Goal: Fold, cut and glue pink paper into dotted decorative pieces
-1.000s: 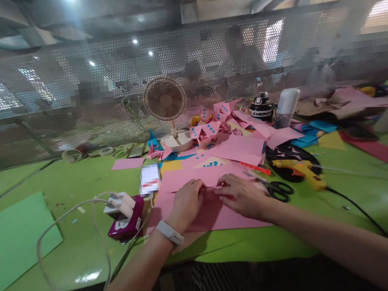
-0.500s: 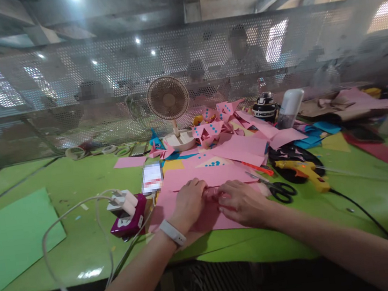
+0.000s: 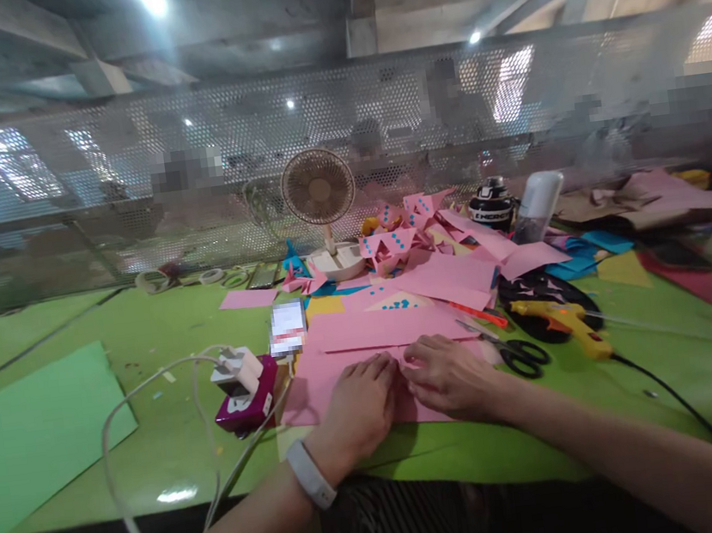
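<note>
Pink paper lies flat on the green table in front of me, under both hands. Palm down on it rests my left hand, fingers stretched out and a pale band on the wrist. Close beside it, my right hand has its fingers bent and pinched at the paper near a crease. What sits between those fingertips is mostly hidden. Another pink sheet lies just beyond the hands. Black-handled scissors are right of my right hand, their blades pointing toward the paper.
A yellow glue gun with a black cord lies at the right. Folded pink paper shapes heap beside a small fan. On the left are a purple power block, white cables, a phone and a green sheet.
My left hand has drawn nearer to me and flattened onto the paper. My right hand keeps its pinch in nearly the same place. The view has shifted slightly.
</note>
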`<state>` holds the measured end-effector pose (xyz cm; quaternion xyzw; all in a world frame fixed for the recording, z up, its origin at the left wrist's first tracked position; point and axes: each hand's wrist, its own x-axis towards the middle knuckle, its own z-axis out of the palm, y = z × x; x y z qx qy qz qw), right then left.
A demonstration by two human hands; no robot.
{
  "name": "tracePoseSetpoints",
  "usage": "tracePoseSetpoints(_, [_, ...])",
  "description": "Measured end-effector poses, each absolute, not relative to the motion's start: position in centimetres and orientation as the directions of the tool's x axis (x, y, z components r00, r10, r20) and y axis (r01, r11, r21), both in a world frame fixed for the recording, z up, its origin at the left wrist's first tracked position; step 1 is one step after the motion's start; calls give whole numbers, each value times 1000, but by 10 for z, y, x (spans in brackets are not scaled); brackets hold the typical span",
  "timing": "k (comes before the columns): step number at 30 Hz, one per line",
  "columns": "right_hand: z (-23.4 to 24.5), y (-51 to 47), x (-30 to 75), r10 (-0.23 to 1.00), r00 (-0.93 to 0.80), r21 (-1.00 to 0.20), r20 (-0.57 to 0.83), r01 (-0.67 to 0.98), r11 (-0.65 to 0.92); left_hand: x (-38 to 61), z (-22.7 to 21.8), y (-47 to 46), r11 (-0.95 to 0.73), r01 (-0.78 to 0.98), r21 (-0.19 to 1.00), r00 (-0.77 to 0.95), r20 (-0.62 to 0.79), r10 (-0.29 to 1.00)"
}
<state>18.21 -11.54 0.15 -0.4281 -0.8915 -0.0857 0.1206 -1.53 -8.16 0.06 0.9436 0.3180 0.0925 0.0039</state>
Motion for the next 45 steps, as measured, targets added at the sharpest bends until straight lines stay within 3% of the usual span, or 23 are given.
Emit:
tracePoseSetpoints(8, [0, -114, 179, 802, -474, -61, 363, 847, 528, -20, 1, -90, -791, 604, 98, 787, 83, 611])
tracePoseSetpoints(13, [-2, -110, 177, 836, -417, -20, 356, 892, 452, -19, 0, -90, -779, 616, 116, 776, 82, 626])
tracePoseSetpoints(20, [2, -107, 176, 838, -443, 14, 318, 886, 463, -21, 6, -94, -781, 609, 142, 781, 68, 621])
tracePoseSetpoints(39, [6, -109, 177, 807, -504, 69, 306, 858, 510, -49, 19, -102, -797, 600, 73, 790, 102, 605])
tracePoseSetpoints(42, [15, -101, 176, 848, -462, -12, 261, 877, 481, -51, 16, -100, -792, 603, 96, 787, 89, 610])
tracePoseSetpoints(45, [25, -84, 171, 961, -258, -306, 99, 911, 276, -51, 13, -98, -782, 612, 119, 778, 90, 622])
